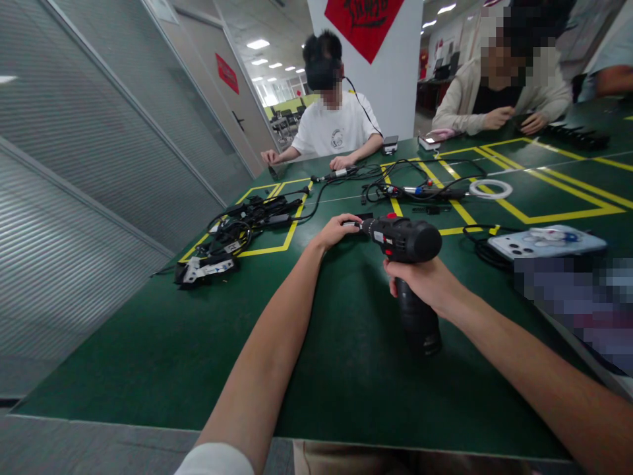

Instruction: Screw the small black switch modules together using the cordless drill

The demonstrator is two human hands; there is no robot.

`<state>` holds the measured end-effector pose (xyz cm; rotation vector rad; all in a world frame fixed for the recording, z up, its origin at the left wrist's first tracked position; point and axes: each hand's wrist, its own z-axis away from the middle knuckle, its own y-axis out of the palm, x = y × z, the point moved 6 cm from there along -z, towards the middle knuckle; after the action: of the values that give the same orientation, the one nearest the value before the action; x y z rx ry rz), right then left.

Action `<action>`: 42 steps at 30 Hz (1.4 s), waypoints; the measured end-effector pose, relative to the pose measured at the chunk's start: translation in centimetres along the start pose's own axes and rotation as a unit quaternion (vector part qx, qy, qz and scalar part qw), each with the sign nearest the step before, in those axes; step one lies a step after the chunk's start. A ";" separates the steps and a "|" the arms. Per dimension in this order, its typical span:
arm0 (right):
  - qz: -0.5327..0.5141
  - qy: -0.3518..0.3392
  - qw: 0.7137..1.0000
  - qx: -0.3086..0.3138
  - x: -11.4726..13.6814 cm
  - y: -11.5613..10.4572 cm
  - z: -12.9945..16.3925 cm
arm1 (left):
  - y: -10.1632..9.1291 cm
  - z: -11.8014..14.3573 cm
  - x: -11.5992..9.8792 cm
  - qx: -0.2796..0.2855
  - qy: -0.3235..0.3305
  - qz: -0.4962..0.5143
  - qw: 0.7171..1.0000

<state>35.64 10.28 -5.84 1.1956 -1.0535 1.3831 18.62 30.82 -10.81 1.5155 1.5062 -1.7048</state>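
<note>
Black with red accents, the power drill (408,239) shows near the middle of my head view, above the green tabletop (237,356). The right hand (420,277) is clamped on its grip, fingers wrapped around just below the body. I read the drill's nose as pointing left, while the grip slants down toward the near edge; I cannot tell whether its foot touches the tabletop. Just off the drill's nose I see the left hand (341,229), its fingertips close to the metal tip. Whether they are closed on something, I cannot tell. A flat black piece (364,216) lies just beyond the drill's nose.

Well to the left of the drill I have a heap of black cables (257,221), with a black-and-white piece (208,269) at its near end. Beyond the drill lie a corded tool with a blue band (415,191) and, farther right, a white ring (490,189). Right of the drill I find a light-blue phone (539,243). Across the tabletop, beyond the drill, sits a person in a white shirt (321,135), and to the drill's far right sits a person in a beige jacket (457,102).
</note>
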 end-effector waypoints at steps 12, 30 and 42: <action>0.001 0.005 1.000 0.006 -0.2 0.0 0.1 | 0.0 -0.1 0.3 -0.007 -0.016 0.027 0.999; 0.008 0.003 1.000 0.002 -0.1 0.0 0.0 | 0.0 -0.3 0.6 -0.007 -0.015 0.041 0.999; 0.009 -0.004 1.000 0.003 0.1 0.0 0.2 | 0.0 -0.1 0.0 0.000 -0.004 0.029 1.000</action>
<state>35.64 10.14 -5.72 1.1995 -1.0685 1.3985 18.61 30.88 -10.80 1.5354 1.4432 -1.6757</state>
